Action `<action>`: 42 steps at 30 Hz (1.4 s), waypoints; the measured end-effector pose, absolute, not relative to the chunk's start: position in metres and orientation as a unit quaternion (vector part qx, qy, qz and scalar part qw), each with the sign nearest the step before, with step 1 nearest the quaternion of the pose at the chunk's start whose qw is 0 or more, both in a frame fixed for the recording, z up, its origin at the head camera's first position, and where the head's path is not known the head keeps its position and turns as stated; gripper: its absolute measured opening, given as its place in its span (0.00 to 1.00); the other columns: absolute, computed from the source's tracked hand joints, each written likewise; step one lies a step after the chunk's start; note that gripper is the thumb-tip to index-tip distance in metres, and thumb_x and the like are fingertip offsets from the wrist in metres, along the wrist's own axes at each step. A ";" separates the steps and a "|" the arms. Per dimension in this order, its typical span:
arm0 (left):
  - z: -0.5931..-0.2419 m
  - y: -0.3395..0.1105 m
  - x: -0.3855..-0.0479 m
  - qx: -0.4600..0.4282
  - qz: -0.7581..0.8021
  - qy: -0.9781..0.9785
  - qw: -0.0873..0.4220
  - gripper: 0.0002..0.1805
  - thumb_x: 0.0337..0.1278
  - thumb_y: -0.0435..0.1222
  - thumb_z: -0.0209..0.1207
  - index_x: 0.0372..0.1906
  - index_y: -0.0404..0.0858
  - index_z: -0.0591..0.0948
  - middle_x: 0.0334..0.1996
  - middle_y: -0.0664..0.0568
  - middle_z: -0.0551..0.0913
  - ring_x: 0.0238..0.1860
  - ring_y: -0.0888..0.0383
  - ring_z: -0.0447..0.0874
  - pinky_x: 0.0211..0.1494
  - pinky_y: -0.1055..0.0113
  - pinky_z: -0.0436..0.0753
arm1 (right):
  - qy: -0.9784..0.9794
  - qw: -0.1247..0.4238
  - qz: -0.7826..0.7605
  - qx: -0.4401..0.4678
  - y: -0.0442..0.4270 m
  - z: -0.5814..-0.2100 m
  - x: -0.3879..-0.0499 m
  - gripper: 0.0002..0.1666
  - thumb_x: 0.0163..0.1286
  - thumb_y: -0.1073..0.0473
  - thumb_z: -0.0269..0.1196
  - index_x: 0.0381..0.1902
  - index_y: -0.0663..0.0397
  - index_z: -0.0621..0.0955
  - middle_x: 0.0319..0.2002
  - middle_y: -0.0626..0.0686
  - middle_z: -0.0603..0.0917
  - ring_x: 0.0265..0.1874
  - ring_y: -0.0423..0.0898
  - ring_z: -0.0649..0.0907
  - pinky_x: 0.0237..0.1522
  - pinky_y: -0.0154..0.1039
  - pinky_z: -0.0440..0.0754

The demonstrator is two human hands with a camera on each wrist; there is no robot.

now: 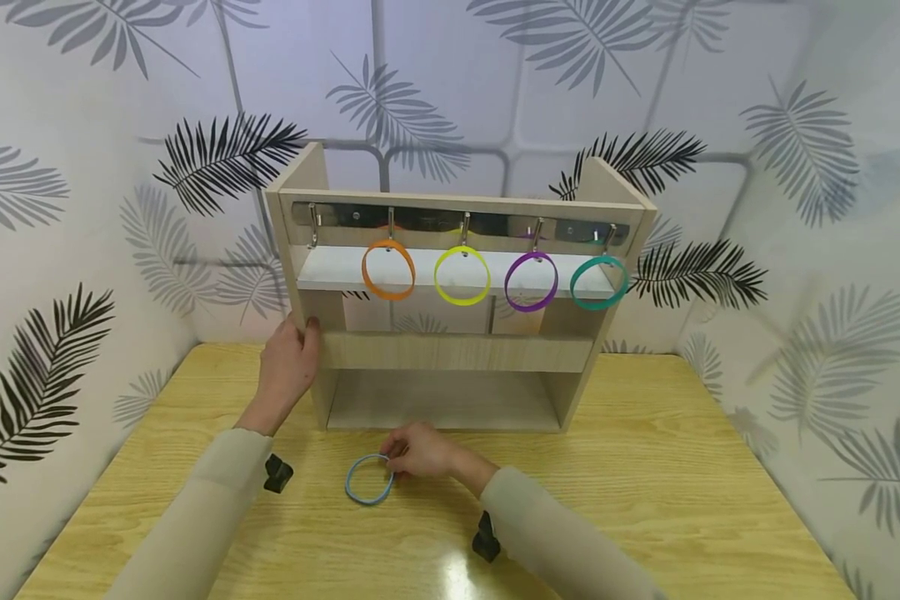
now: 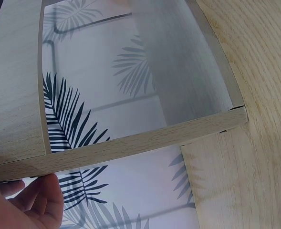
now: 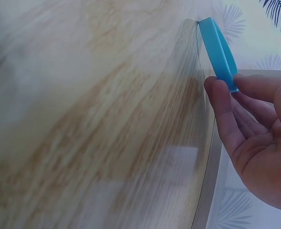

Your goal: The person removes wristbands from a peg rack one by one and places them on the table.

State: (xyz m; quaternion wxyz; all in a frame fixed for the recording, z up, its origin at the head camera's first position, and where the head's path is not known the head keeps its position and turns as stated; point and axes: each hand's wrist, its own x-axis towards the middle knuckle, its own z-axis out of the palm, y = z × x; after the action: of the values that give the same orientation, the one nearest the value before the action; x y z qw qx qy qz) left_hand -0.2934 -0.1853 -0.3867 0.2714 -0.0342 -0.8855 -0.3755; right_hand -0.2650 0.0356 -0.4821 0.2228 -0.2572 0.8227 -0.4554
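My right hand point(image 1: 423, 450) pinches the right edge of a blue wristband point(image 1: 370, 502) low over the table, in front of the wooden shelf unit point(image 1: 450, 352). In the right wrist view, thumb and fingertips close on the blue wristband point(image 3: 215, 50) from both sides. My left hand point(image 1: 288, 358) grips the unit's left side panel about halfway up; the left wrist view shows part of this hand point(image 2: 37, 202) at the panel edge point(image 2: 130, 145). Orange point(image 1: 388, 296), yellow point(image 1: 462, 301), purple point(image 1: 531, 307) and green point(image 1: 598, 304) wristbands hang from hooks on the unit's metal rail.
The leftmost hook point(image 1: 314, 225) carries no band. The unit stands towards the back of the wood-grain table point(image 1: 690, 467), near a leaf-patterned wall point(image 1: 450, 83). A black clip-like piece point(image 1: 277, 473) shows by the left sleeve, another point(image 1: 486, 540) by the right.
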 end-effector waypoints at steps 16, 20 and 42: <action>-0.388 -0.186 -0.294 -0.030 -0.381 -0.887 0.261 0.28 0.72 0.46 0.37 0.58 0.27 0.70 0.44 0.31 0.78 0.42 0.36 0.78 0.40 0.43 0.75 | 0.822 0.230 -0.455 -0.255 0.034 -0.486 -0.269 0.08 0.63 0.71 0.62 0.41 0.65 0.81 0.31 0.53 0.83 0.27 0.48 0.85 0.29 0.36 0.81; -0.388 -0.186 -0.294 -0.028 -0.379 -0.888 0.259 0.28 0.72 0.47 0.36 0.58 0.27 0.70 0.45 0.31 0.77 0.42 0.36 0.78 0.41 0.43 0.75 | 0.816 0.236 -0.464 -0.250 0.035 -0.486 -0.269 0.08 0.63 0.71 0.61 0.41 0.65 0.81 0.32 0.53 0.83 0.29 0.49 0.85 0.30 0.37 0.82; -0.387 -0.185 -0.293 -0.020 -0.385 -0.889 0.246 0.29 0.72 0.47 0.35 0.60 0.28 0.69 0.46 0.32 0.77 0.44 0.37 0.78 0.43 0.43 0.75 | 0.810 0.184 -0.481 -0.281 0.052 -0.478 -0.270 0.12 0.63 0.70 0.62 0.45 0.70 0.80 0.37 0.57 0.84 0.32 0.55 0.85 0.33 0.44 0.82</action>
State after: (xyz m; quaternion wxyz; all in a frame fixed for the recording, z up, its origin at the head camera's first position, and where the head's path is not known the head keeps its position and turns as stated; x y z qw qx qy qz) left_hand -0.2934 -0.1851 -0.3866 0.2463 -0.0202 -0.8890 -0.3854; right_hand -0.2698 0.0521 -0.4778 0.1836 -0.2807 0.8101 -0.4808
